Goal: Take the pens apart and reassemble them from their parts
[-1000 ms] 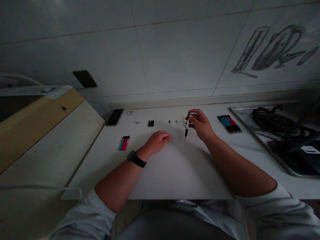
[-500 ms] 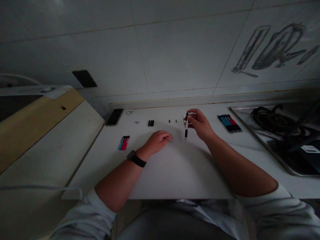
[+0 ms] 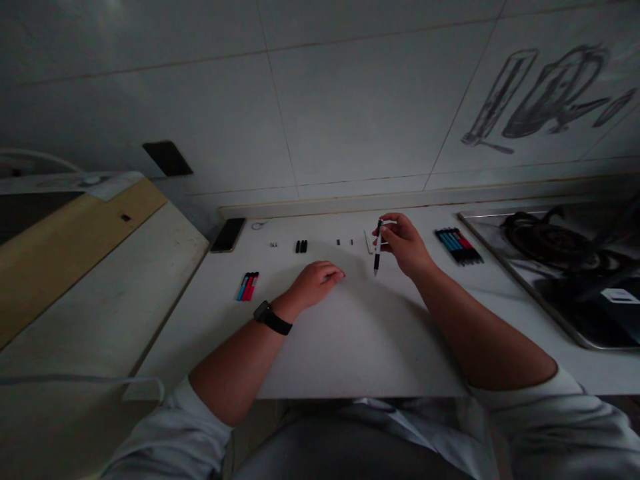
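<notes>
A pen point(image 3: 377, 250) with a white barrel and black grip is pinched near its upper end in my right hand point(image 3: 406, 245). It points tip down, slightly tilted, over the white countertop. Just left of those fingers lie thin white strips or tubes point(image 3: 370, 242), partly hidden. My left hand point(image 3: 316, 283) rests on the counter, its fingers curled together; whatever may be beneath them is hidden. Tiny dark pieces point(image 3: 338, 242) lie between the hands, farther back. Black grips point(image 3: 301, 247) and small silvery pieces point(image 3: 273, 245) are left of them. Blue and red pen barrels point(image 3: 248, 286) lie left of my left hand.
Several pens point(image 3: 459, 246) in blue, red and black lie in a row at the right, beside the gas stove point(image 3: 555, 267). A phone point(image 3: 229, 235) and a small ring-shaped item point(image 3: 258, 226) lie at the back left. A tiled wall point(image 3: 350, 120) bounds the counter point(image 3: 350, 353).
My right hand has shifted slightly right and back with the pen, showing more of the white strips beside it. My left hand has stayed in place.
</notes>
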Tool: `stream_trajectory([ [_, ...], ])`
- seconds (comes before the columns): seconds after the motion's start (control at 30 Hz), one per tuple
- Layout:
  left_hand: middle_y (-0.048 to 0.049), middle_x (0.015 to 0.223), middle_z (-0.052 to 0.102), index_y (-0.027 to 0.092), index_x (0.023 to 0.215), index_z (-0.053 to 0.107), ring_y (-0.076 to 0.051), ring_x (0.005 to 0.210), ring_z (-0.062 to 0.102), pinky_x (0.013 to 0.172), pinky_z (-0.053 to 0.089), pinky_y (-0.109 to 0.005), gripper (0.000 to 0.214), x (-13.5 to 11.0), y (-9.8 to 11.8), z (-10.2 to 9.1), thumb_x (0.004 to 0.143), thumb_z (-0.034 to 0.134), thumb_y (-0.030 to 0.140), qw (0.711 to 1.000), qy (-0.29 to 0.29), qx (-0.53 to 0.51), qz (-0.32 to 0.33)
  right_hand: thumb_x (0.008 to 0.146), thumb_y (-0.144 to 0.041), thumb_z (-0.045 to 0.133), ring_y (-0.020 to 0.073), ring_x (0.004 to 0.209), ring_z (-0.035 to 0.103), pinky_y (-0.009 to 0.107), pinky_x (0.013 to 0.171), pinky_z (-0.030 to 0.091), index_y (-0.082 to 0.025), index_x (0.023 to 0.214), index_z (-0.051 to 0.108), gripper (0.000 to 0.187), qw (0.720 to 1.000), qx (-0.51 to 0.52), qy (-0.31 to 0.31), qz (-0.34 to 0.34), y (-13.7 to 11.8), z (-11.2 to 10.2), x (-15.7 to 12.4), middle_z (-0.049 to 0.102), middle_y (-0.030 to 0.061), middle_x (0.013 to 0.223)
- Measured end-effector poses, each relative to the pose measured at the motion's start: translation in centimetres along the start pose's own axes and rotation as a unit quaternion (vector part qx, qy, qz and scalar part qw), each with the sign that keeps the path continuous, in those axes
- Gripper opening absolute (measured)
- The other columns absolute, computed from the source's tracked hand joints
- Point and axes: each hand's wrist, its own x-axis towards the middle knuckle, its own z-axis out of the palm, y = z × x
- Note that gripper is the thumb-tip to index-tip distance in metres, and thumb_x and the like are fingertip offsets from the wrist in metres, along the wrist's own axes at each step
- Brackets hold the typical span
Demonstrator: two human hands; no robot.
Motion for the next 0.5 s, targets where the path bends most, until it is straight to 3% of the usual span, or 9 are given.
stream_trajectory([
  [0.17, -0.0057, 0.103, 0.076, 0.022, 0.099, 0.075, -0.021, 0.099, 0.068, 0.094, 0.052, -0.037, 0.028, 0.0, -0.2, 0.2, 0.105, 0.051, 0.035, 1.000, 0.001, 0.005, -0.003, 0.081, -0.042, 0.073, 0.0168, 0.073, 0.066, 0.032, 0.064, 0.055, -0.032, 0.116, 0.053, 0.042, 0.996, 0.006, 0.087, -0.021, -1.0, -2.4, 1.3, 0.071, -0.0009, 0.093],
  [0.4, -0.0054, 0.105, 0.076, 0.021, 0.101, 0.075, -0.020, 0.102, 0.068, 0.097, 0.051, -0.038, 0.027, 0.0, -0.5, 0.3, 0.105, 0.052, 0.034, 1.000, 0.006, 0.016, 0.002, 0.080, -0.030, 0.069, 0.0148, 0.067, 0.065, 0.026, 0.055, 0.052, -0.028, 0.108, 0.054, 0.032, 0.961, -0.017, 0.267, -0.076, -3.0, -10.1, 3.4, 0.069, -0.0013, 0.089],
  [0.5, -0.0053, 0.105, 0.076, 0.021, 0.101, 0.075, -0.020, 0.103, 0.068, 0.098, 0.052, -0.038, 0.027, 0.0, -0.5, 0.3, 0.105, 0.052, 0.034, 1.000, 0.008, 0.014, 0.000, 0.081, -0.028, 0.067, 0.0136, 0.061, 0.062, 0.024, 0.052, 0.049, -0.026, 0.107, 0.058, 0.028, 0.946, -0.092, 0.304, -0.059, -3.0, -13.1, 3.4, 0.064, -0.0034, 0.079],
])
